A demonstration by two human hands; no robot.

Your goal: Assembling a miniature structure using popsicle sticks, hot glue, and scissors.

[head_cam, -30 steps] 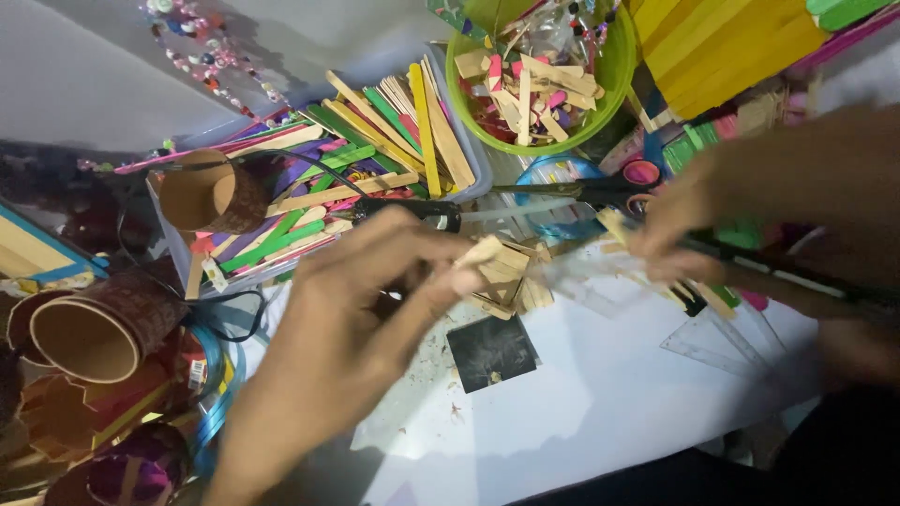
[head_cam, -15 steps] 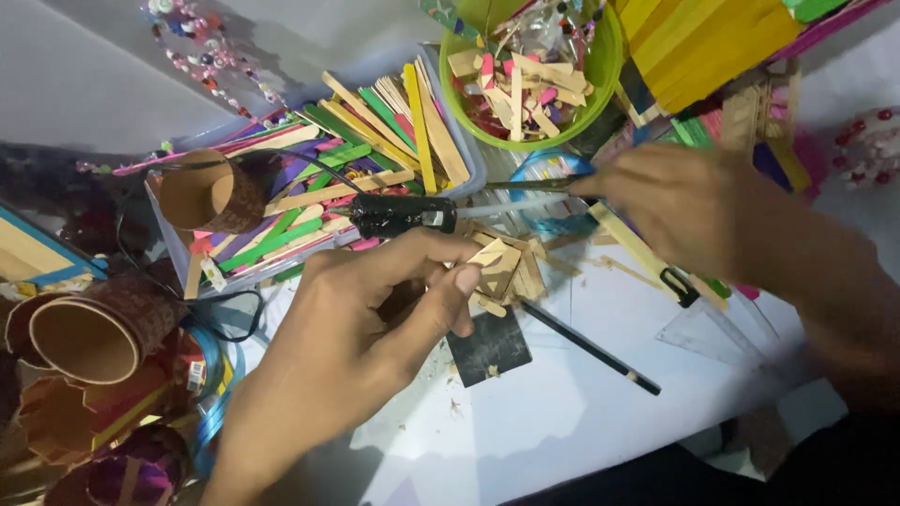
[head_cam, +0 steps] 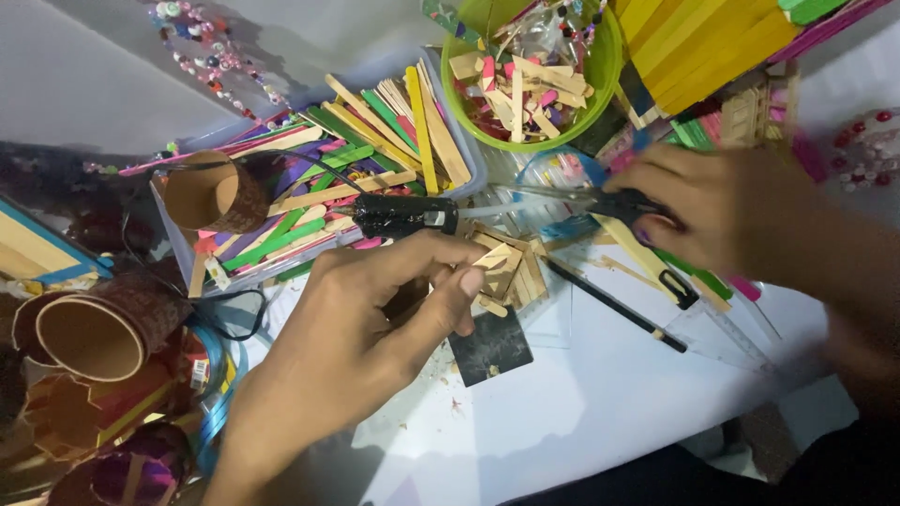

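Left hand (head_cam: 347,347) and right hand (head_cam: 741,211): both bare, no gloves, rings or sleeves in view; short, unpainted fingernails

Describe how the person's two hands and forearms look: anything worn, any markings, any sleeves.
Both are bare. The left hand shows no glove, ring, watch or sleeve, with short, unpainted nails on the fingers. The right hand is motion-blurred; no glove or sleeve shows on its forearm. One fingertip looks dark purple, perhaps nail polish, but blur prevents certainty.
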